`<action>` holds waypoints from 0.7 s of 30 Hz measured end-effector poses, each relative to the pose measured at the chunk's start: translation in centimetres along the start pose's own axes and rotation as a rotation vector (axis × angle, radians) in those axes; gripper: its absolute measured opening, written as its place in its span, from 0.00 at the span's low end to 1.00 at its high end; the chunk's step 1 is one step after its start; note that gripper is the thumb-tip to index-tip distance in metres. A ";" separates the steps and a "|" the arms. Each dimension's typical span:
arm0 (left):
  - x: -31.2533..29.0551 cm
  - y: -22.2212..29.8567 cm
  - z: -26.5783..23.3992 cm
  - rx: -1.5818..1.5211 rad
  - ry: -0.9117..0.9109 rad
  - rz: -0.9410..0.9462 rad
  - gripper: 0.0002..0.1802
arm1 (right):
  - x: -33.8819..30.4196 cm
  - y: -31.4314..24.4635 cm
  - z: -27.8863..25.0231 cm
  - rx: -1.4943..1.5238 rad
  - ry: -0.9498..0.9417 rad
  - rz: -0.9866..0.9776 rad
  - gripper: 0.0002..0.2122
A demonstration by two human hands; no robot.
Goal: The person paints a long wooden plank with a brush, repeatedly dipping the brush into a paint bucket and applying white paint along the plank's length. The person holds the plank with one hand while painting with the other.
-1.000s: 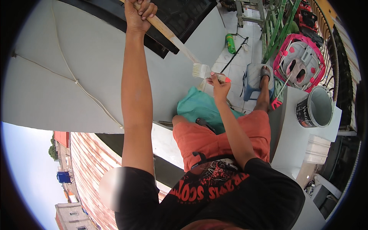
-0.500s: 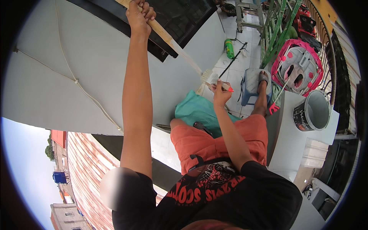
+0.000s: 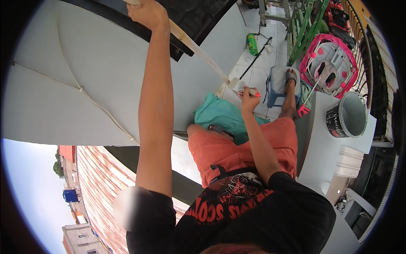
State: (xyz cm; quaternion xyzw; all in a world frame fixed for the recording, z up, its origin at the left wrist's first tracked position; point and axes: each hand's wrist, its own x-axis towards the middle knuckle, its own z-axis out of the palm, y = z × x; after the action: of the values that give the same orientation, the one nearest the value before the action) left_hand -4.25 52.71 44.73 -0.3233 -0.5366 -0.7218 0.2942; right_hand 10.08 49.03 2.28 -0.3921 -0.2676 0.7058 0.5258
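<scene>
Pale grey wall (image 3: 101, 55) fills ten o'clock on my remote view. At two o'clock, the right hand (image 3: 248, 98) has its fingers pinched closed on a flat, pale-bristled brush (image 3: 237, 85) with a red-tipped handle, its bristles at the lower end of a long tan wooden pole (image 3: 182, 37). At eleven, the left hand (image 3: 149, 16) wraps that pole, fingertips hidden from me. I judge the coating partway: lower length whitish, upper stretch seemingly bare. Three o'clock holds a black-sided, grey-lined bucket (image 3: 355, 114).

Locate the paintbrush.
Head view, upper half, just right of centre: the paintbrush is in the right hand, its bristles near one end of the pole, above the teal sheet in frame.
</scene>
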 end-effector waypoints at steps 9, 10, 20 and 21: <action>-2.0 -0.1 2.6 0.293 0.098 0.141 0.31 | -3.2 -10.1 6.3 0.340 -0.314 -0.068 0.14; -1.8 -0.5 2.9 0.206 0.100 0.210 0.30 | -2.7 -6.7 5.2 0.322 -0.272 -0.054 0.13; -1.4 -1.3 1.6 0.227 0.103 0.221 0.27 | -1.6 -8.8 4.4 0.370 -0.226 -0.037 0.13; -1.1 -1.5 1.6 0.232 0.104 0.245 0.25 | -2.1 -9.1 5.1 0.389 -0.268 -0.038 0.13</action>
State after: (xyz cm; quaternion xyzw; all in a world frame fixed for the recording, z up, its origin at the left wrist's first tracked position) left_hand -4.52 54.68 43.35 -0.3124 -0.5568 -0.6296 0.4428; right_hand 10.97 49.93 12.84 -0.1813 -0.2013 0.7798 0.5644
